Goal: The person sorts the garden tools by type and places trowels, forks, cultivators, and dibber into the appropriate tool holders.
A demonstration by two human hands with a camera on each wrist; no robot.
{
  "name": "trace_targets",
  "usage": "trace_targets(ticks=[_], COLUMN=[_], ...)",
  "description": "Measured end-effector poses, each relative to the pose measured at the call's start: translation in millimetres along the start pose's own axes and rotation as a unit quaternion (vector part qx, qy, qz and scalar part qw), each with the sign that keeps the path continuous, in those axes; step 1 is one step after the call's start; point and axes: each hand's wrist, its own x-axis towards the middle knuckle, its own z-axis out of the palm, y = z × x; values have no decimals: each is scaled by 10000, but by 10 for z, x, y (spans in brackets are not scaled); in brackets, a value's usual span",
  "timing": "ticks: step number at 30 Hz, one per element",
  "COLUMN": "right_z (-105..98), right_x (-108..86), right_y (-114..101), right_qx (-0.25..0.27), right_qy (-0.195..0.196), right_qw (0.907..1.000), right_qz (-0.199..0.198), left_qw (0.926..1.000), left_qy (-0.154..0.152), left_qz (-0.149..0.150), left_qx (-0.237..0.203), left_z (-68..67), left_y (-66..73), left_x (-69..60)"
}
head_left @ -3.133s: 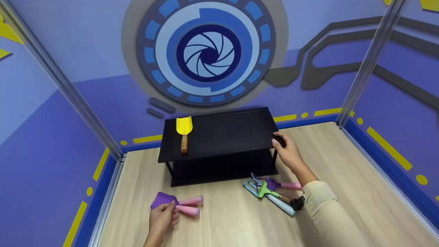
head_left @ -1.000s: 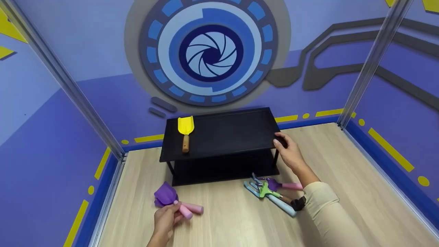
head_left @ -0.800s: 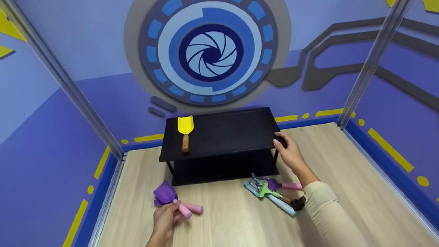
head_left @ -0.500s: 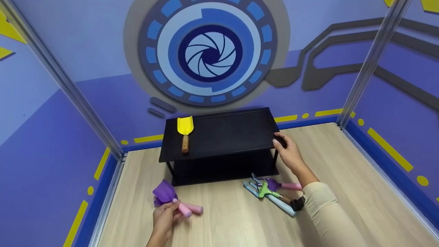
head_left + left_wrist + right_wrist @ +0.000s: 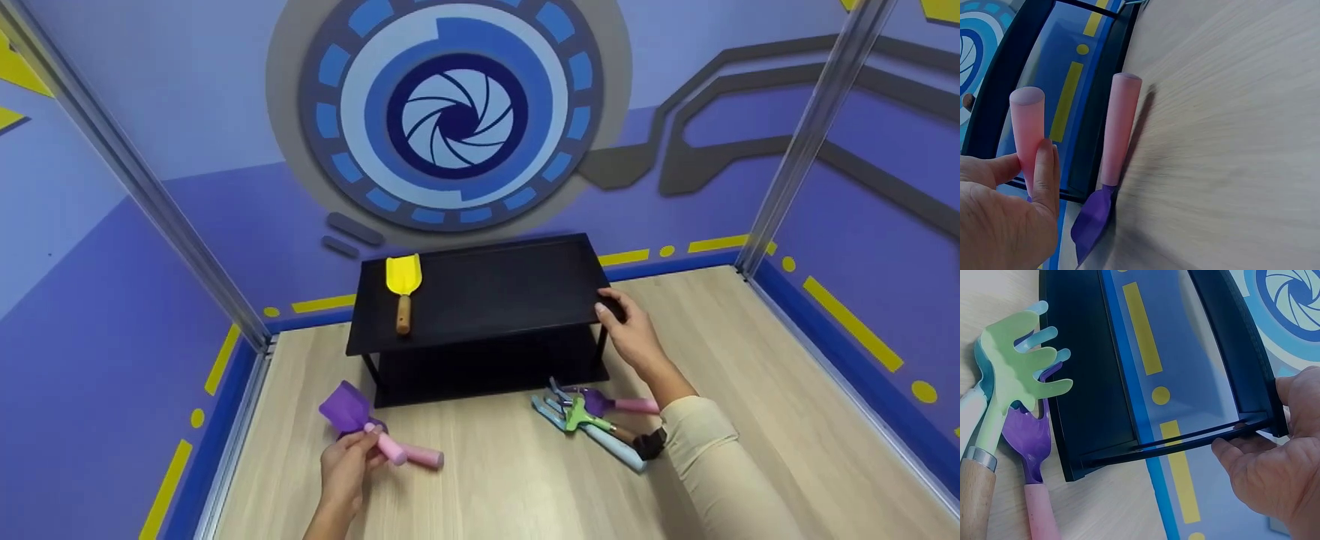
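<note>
My left hand (image 5: 343, 465) pinches the pink handle of a purple hand trowel (image 5: 346, 407) between thumb and fingers, and the trowel is raised off the table. A second purple trowel (image 5: 1120, 129) with a pink handle lies right beneath it, its blade mostly covered in the head view. My right hand (image 5: 634, 334) grips the right end of a black two-tier shelf (image 5: 495, 292); in the right wrist view the thumb is by the upper board and fingers touch the end bar. On the shelf's top, at left, lies a yellow scoop (image 5: 404, 276) with a wooden handle.
In front of the shelf's right end several tools lie piled: a light blue fork (image 5: 615, 448), a green rake (image 5: 1022, 365) with a wooden handle and a purple tool (image 5: 1030, 439) with a pink handle. Printed wall panels (image 5: 225, 240) enclose the wooden table (image 5: 495, 487).
My left hand has separated one purple trowel from the other, lifting it and shifting it up and left. The right hand keeps its hold on the shelf.
</note>
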Motion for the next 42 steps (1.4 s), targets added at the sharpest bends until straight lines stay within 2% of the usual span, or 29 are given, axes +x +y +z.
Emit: trace_targets(ticks=[12,20,32,38,42], right_z=[-1,-8,-11,-18,-8], right_x=[7,21,9,-17,-19], right_y=[8,15,-32,-131,-91], right_qx=[4,10,183,229,165], right_qy=[-3,5,-45,-132,-83], right_qw=[10000,10000,9998,9992,9996], right_qz=[-3,48,98,308,221], left_qw=[9999,9998,9984,9982,9980], left_qy=[0,71,153,188,192], left_qz=[-21,188,502,540,578], left_qx=[-124,-7,-217,-186,-162], left_z=[-65,-99,-146,-162,-160], left_y=[184,341,589,699,805], left_x=[23,42,52,63,61])
